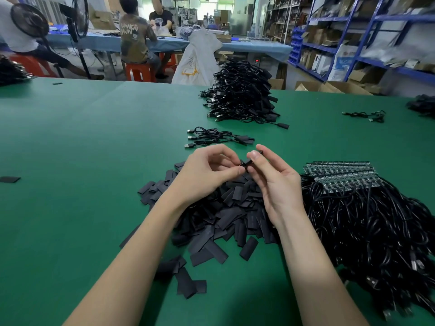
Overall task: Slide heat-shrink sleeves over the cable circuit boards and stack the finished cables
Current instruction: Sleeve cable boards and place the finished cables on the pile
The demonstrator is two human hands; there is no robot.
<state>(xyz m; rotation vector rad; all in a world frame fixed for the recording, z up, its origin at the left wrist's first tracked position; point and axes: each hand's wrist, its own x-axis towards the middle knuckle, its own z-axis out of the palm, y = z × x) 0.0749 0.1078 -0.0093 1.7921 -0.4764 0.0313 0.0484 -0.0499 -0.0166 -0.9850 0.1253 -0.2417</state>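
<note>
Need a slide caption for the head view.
Both hands pinch a black sleeve above the sleeve pile on the green table.

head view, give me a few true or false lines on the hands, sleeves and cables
1. Both hands pinch one black sleeve above the sleeve pile. True.
2. The left hand rests flat on the table. False: it is raised, pinching the sleeve.
3. Unsleeved cables with bare boards lie beside the right hand. True.
4. The tall cable stack is nearest the person. False: it sits beyond the hands.
</note>
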